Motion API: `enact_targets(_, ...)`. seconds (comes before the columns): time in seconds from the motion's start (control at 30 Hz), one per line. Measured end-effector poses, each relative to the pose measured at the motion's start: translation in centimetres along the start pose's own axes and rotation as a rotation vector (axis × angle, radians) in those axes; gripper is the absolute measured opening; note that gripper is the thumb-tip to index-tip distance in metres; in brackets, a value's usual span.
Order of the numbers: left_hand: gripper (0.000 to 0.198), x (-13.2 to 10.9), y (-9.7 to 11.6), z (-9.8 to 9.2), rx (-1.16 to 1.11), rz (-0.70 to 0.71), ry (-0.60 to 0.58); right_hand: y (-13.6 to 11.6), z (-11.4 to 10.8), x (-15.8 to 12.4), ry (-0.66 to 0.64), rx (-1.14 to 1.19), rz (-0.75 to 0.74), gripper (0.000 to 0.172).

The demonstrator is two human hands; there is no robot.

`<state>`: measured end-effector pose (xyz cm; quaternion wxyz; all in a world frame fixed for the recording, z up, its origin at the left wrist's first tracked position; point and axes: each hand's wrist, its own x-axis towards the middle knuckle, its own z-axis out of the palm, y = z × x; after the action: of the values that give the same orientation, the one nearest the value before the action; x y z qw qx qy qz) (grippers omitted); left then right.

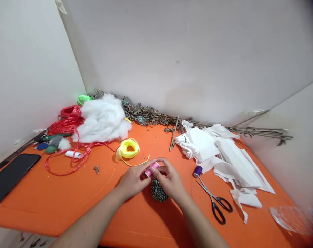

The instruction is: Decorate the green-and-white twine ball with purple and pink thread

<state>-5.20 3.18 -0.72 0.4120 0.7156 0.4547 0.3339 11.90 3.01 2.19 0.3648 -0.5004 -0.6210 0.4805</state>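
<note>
Noting, at far left on the orange table (68, 206), a black phone (10, 177) lying flat near the edge. Logging next a tangle of red plastic string (66, 124), with a green roll (83, 99) behind it and a small white tube (73, 154) among its loops. Recording a heap of white stuffing (102, 119) against the wall, and just right of it a yellow ribbon coil (128, 148) trailing a loose end toward the hands. Observing the left hand (133, 181) pinching a pink spool (151, 169) between thumb and forefinger at its left end. Observing the right hand (172, 181) pinching the same spool at its right end, fingertips pressed to it. Placing the spool at table centre, raised just above and behind a speckled ball (158, 193) that is resting on the table between the wrists, partly hidden by the right hand. Continuing right: a blue spool (197, 171), scissors (215, 201) lying closed and apart from both hands, then white fabric strips (223, 151) piled loosely, with dried twigs (151, 119) running along the wall behind. Judging the work as early: seeing no pink thread on the ball and none visibly drawn off the spool; not managing to tell whether a thread end is being held.
</note>
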Motion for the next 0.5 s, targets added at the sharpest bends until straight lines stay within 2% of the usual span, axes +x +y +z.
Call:
enact_targets(0.1,0.051,-0.2,-0.3,0.2,0.042,0.053,-0.003,0.4,-0.2,-0.1,0.047,0.013,0.007,0.034)
enact_targets(0.23,0.052,-0.2,-0.6,0.3,0.048,0.013,0.017,0.6,-1.1,0.4,0.132,-0.092,-0.048,0.039)
enact_targets(0.4,0.051,-0.1,-0.6,-0.1,0.009,-0.059,0.037,1.5,-5.3,2.8,0.516,-0.489,-0.041,0.051)
enact_targets(0.5,0.051,0.0,-0.7,-0.1,-0.048,-0.087,0.044,2.1,-7.5,3.7,0.578,-0.537,-0.066,0.037)
